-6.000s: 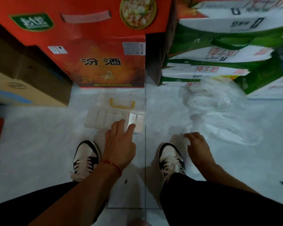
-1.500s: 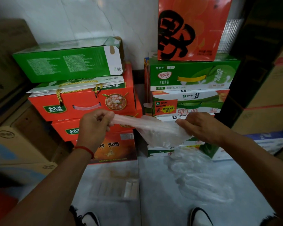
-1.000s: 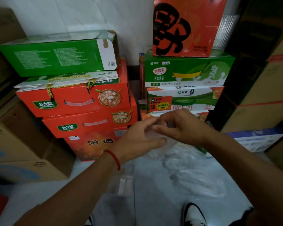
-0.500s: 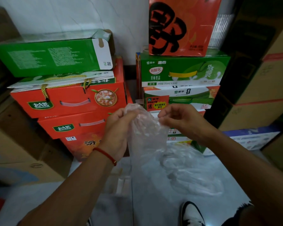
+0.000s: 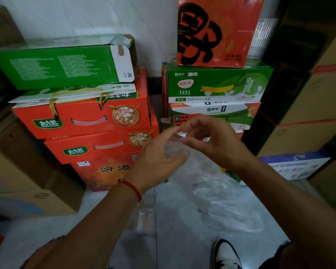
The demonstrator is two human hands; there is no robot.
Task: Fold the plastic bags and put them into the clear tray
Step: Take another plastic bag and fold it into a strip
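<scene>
We have both hands up in front of the stacked cartons, working one thin, clear, crumpled plastic bag between them. Our left hand, the one with the red cord at the wrist, has its fingers curled round the bag from below, and our right hand pinches the top edge of it between thumb and fingertips. The film is bunched small here, and the motion blur makes it hard to say how many folds it has.

Down on the pale tiled floor to the right, near us, lies the loose heap of clear plastic bags that remain to be folded, just beyond our black-and-white shoe. The clear plastic tray sits on the floor below our left forearm, mostly hidden by it, so we can't tell what it holds.

What could go wrong from here? This film is slippery and springy: we judge that if either pinch loosens, the fold will pop open and the bag will balloon back out. A bulky, uneven fold probably won't sit in a narrow tray slot. And with the tray out of our direct sight under the arm, reaching down blind could nudge it or miss it. The heap near our foot could also get stepped on or dragged.
</scene>
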